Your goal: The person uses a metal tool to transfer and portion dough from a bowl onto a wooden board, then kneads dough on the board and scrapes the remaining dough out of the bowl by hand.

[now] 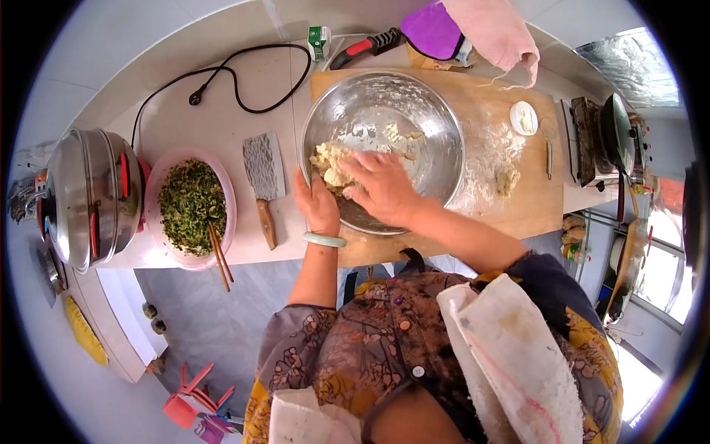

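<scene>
A large steel mixing bowl [433,111] rests on a wooden board, its inner wall smeared with flour. Crumbly pale dough [330,164] is heaped against the bowl's left side, and small bits lie on the bottom. My left hand [318,203], with a pale green bangle at the wrist, grips the bowl's left rim; some of its fingers are hidden. Inside the bowl, my right hand [384,186] is closed over the right side of the dough, fingers and thumb pressed into it.
Left of the bowl lie a cleaver [265,170] and a pink basin [231,214] of chopped greens with chopsticks [220,255]. Beyond stands a steel steamer [81,200]. Flour and a small white dish [523,118] are on the board [473,89]; a black cord [255,111] lies behind.
</scene>
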`<control>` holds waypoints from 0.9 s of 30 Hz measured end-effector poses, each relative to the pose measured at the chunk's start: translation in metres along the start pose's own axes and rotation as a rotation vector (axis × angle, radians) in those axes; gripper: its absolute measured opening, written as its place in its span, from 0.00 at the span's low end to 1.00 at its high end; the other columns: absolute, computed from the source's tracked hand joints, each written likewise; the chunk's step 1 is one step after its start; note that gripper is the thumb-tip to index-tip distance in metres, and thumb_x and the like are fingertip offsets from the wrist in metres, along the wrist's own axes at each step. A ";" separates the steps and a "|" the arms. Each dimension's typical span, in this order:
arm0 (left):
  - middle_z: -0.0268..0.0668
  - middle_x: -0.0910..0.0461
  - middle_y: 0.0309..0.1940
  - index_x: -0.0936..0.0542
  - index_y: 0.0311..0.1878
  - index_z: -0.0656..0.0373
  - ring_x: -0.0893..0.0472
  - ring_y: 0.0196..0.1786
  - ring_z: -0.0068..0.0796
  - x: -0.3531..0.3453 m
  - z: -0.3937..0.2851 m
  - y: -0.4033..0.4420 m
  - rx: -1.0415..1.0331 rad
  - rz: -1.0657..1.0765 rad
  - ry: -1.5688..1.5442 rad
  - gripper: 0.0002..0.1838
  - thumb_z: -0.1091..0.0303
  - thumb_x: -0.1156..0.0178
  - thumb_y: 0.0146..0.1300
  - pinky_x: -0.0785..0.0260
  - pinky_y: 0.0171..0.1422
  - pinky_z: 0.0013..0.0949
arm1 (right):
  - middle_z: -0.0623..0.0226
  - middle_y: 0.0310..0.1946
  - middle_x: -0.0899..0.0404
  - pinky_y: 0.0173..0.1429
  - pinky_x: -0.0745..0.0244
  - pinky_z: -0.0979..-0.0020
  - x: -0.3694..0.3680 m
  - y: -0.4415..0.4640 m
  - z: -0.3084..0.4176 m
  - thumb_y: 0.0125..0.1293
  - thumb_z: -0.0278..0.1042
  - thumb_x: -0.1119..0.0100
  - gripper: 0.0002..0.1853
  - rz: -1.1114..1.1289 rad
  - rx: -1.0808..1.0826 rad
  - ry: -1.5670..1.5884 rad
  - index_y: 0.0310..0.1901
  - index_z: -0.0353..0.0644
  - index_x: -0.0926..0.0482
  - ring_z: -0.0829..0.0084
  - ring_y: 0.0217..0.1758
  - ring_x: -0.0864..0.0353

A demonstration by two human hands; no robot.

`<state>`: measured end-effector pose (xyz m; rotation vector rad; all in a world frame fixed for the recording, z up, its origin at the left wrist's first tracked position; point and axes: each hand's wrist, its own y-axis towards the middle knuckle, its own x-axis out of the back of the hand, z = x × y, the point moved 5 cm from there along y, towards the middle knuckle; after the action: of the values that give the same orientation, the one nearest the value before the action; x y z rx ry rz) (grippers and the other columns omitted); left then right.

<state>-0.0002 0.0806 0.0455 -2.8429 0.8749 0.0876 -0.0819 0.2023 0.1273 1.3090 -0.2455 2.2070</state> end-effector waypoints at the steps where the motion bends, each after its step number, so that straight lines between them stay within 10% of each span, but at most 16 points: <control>1: 0.41 0.21 0.43 0.27 0.56 0.68 0.25 0.42 0.28 -0.001 -0.002 -0.001 0.033 -0.004 -0.053 0.16 0.77 0.54 0.67 0.30 0.49 0.32 | 0.56 0.57 0.27 0.62 0.39 0.50 -0.001 -0.003 0.003 0.64 0.45 0.41 0.23 -0.029 -0.014 0.003 0.60 0.51 0.26 0.54 0.60 0.30; 21: 0.44 0.22 0.40 0.29 0.57 0.71 0.25 0.41 0.29 0.029 0.060 0.036 -0.090 -0.013 0.180 0.18 0.78 0.51 0.64 0.30 0.48 0.34 | 0.55 0.45 0.23 0.56 0.33 0.55 -0.040 0.051 -0.053 0.65 0.46 0.42 0.20 -0.202 -0.161 0.041 0.53 0.43 0.26 0.53 0.50 0.25; 27: 0.38 0.23 0.45 0.29 0.56 0.68 0.26 0.45 0.25 -0.012 -0.025 0.007 -0.026 0.120 0.048 0.15 0.80 0.56 0.68 0.32 0.51 0.29 | 0.49 0.55 0.26 0.63 0.32 0.56 -0.004 0.045 -0.054 0.64 0.47 0.40 0.25 -0.272 -0.214 0.474 0.57 0.40 0.29 0.50 0.60 0.27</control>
<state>-0.0141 0.0775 0.0705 -2.8250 1.0623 0.0458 -0.1457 0.1862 0.1015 0.6378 -0.1090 2.1128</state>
